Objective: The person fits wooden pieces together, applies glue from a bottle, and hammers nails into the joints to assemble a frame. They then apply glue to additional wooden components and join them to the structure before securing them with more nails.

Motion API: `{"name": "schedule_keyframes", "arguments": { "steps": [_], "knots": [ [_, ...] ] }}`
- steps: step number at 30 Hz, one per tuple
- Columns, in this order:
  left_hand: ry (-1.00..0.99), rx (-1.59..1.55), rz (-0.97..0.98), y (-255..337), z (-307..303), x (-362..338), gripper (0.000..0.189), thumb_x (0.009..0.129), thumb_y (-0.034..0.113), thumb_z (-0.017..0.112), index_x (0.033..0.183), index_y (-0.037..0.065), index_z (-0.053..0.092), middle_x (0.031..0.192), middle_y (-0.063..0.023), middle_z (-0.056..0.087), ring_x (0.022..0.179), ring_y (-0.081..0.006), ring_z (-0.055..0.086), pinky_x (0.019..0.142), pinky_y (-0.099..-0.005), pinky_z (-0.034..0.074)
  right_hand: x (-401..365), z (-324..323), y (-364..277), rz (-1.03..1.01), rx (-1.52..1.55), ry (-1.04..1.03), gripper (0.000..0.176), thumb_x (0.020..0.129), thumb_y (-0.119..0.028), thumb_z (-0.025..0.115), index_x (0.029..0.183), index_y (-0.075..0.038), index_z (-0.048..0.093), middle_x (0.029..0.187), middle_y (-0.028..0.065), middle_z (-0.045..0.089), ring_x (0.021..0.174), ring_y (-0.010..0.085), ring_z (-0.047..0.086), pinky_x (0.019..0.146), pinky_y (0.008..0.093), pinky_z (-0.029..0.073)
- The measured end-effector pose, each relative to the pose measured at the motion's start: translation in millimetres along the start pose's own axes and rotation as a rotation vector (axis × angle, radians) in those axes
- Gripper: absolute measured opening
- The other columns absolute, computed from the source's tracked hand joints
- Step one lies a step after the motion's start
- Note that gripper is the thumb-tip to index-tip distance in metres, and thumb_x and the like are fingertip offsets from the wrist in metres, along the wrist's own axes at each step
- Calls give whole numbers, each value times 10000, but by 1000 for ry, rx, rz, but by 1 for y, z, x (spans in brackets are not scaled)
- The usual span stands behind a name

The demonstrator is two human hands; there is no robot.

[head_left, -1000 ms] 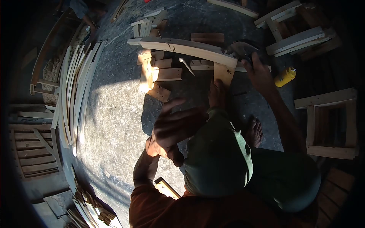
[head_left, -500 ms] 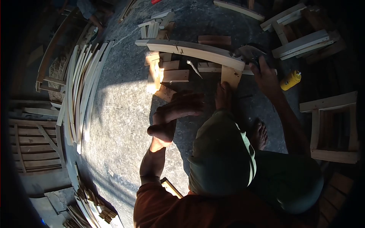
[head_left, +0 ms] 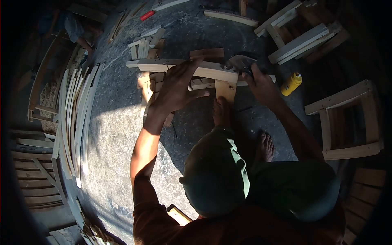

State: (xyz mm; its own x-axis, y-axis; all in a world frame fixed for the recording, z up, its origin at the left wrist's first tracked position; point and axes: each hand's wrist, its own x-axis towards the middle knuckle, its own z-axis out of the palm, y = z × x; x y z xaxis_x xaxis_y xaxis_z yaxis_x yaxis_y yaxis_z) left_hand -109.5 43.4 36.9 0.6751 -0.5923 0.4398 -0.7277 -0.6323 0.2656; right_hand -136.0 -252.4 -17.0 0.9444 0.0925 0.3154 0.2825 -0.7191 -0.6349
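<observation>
My left hand reaches over the pale wooden beam, fingers stretched out and thumb apart. Nails stick up from the beam near those fingers. My right hand is wrapped round the dark handle of a hammer-like tool, whose broad grey head is at the beam's right end. A short wooden piece runs from under that end toward me, with my left foot against it. My other foot rests on the floor.
A yellow bottle stands right of my right hand. Wooden frames lie farther right. Wood offcuts are piled beyond the beam, and long strips lie at left. Another person's arm shows at upper left.
My left hand has risen from beside my knee to over the beam, its fingers now extended. My right hand keeps the tool at the beam's end. The whole view has shifted.
</observation>
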Motion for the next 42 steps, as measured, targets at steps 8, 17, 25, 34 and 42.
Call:
{"name": "schedule_keyframes", "arguments": {
  "steps": [8,17,25,34,42],
  "knots": [
    [-596,-18,-153,-73,51,67,838,705,470,814,1372,53,527,1280,-232,618,1217,-387,578,1021,-468,448,19,-27,-8,72,-118,-160,403,1002,-349,586,1179,2,495,766,300,631,839,515,630,681,568,472],
    [-577,-146,-238,-73,54,47,764,670,421,858,1277,32,604,1101,-237,696,1077,-387,655,958,-445,490,38,-30,-46,-104,-317,-247,344,1006,-346,567,1132,-29,518,675,268,644,737,482,672,650,582,527],
    [-593,-263,-354,-72,58,46,849,655,375,890,1329,-26,565,1142,-257,684,1050,-368,682,939,-420,519,32,-34,-55,-138,-442,-155,310,1015,-303,570,1044,-8,477,654,258,637,701,478,662,554,544,518],
    [-446,-172,-161,-87,74,56,790,642,390,864,1233,-67,608,1100,-273,687,1039,-388,678,917,-440,510,55,-82,-104,-152,-140,273,323,1025,-316,552,1053,1,492,625,236,629,592,462,650,490,498,514],
    [-503,-74,-185,-73,62,69,700,640,412,870,1155,-5,648,1062,-247,693,1089,-407,633,927,-478,479,19,-50,-10,132,-283,-82,380,1002,-369,545,1105,-10,475,734,315,645,762,544,637,675,622,512]
  ]
}}
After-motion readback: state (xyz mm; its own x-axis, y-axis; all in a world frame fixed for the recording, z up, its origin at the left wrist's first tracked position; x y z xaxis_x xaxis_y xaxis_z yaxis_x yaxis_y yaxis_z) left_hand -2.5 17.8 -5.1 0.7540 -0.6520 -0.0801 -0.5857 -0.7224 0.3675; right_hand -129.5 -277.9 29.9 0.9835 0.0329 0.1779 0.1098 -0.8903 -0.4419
